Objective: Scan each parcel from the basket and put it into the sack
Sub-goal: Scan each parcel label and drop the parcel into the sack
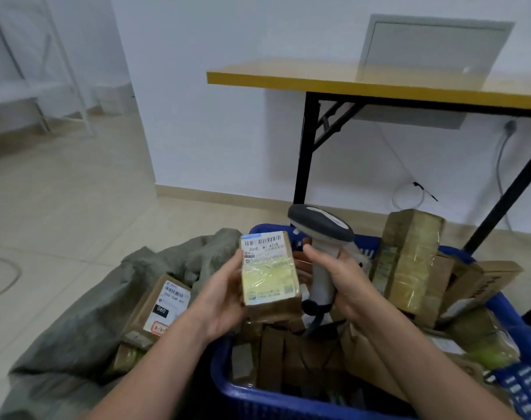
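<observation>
A blue plastic basket fills the view from 6 to 4 o'clock. It is piled with brown cardboard parcels, many wrapped in clear or yellowish tape. One tall taped parcel stands on end at the basket's 2 o'clock side and rises above the rim.

A grey-green cloth sack lies slumped on the tiled floor, touching the basket at its 9 o'clock side, with its mouth open. Inside it rests a flat brown box with a white label and a black patch reading 060. A smaller taped packet lies just beside that box at its 7 o'clock.

The parcel being scanned is held in the air above the basket's far left corner, near the middle of the view. It is a small brown box. Its long axis runs from 6 to 12 o'clock, leaning slightly toward 11. Its labelled face turns up toward the camera, with the barcode at the 12 o'clock end, away from the person.

The left hand grasps this parcel from its 8 o'clock side, thumb along the left edge and fingers curled beneath.

The right hand wraps its fingers round the pale handle of a barcode scanner. The handle stands nearly upright at the parcel's 3 o'clock. The dark grey head sits at the top, reaching toward 10 o'clock, just beside the barcode end. A cable leaves the handle's base.

A yellow-edged table with black legs stands at 1 o'clock.
</observation>
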